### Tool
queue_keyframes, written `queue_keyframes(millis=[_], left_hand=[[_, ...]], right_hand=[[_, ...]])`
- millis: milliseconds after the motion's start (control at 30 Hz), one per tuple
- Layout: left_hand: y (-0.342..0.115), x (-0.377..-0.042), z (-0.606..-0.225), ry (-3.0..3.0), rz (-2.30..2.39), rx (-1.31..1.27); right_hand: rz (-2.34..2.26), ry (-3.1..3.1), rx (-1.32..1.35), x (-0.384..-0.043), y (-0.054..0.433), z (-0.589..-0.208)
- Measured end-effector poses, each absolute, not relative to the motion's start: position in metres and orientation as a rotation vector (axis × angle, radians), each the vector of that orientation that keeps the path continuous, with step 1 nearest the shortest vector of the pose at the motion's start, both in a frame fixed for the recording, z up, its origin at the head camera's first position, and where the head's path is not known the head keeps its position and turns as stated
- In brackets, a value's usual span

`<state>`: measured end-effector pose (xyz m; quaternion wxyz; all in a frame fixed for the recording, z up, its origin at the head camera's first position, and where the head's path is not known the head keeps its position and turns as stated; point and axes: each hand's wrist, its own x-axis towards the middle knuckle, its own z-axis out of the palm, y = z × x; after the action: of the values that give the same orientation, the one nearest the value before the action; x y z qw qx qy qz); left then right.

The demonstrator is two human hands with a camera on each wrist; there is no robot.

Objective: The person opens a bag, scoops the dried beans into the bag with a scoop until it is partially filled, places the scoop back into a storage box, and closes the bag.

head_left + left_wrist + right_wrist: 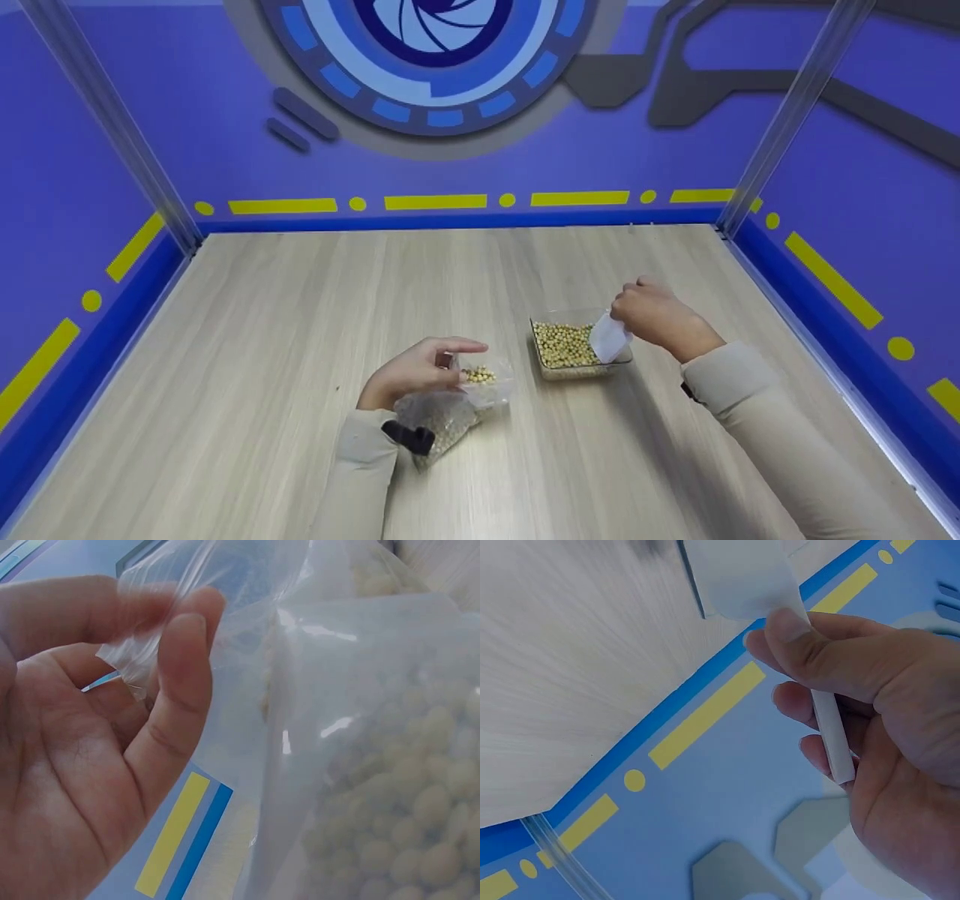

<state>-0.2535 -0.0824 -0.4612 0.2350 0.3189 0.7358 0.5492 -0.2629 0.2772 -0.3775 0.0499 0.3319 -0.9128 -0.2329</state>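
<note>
My left hand (416, 373) pinches the edge of a clear plastic bag (439, 424) between thumb and fingers. Its mouth is spread and shows pale yellow beans (478, 375) inside. In the left wrist view, more beans (439, 862) press against the bag's wall. To the right stands a clear rectangular container (577, 373), filled with the same beans (562, 343). A white scoop (609, 339) tilts down into its right side, the blade's lower edge at the beans. My right hand (660, 315) grips the scoop's handle (832, 739), fingers curled round it.
The light wood table (285, 315) carries the bag and the container, with a gap between them. Blue panels (465, 172) with yellow markings wall it at the back and both sides. Clear posts (787, 112) stand at the back corners.
</note>
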Motion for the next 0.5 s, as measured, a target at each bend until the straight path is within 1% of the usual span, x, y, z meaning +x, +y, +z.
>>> queue_keyframes(millis=[267,500], left_hand=[[-0.0824,-0.2536,-0.4608,2.039,1.494,0.870],[-0.0819,-0.2543,-0.4612,2.041,1.488,0.871]], right_hand=[[-0.649,-2.884,0.965,-0.2644,0.2734,-0.3764],[-0.410,-3.039,0.912,-0.2635,0.2754,-0.3792]])
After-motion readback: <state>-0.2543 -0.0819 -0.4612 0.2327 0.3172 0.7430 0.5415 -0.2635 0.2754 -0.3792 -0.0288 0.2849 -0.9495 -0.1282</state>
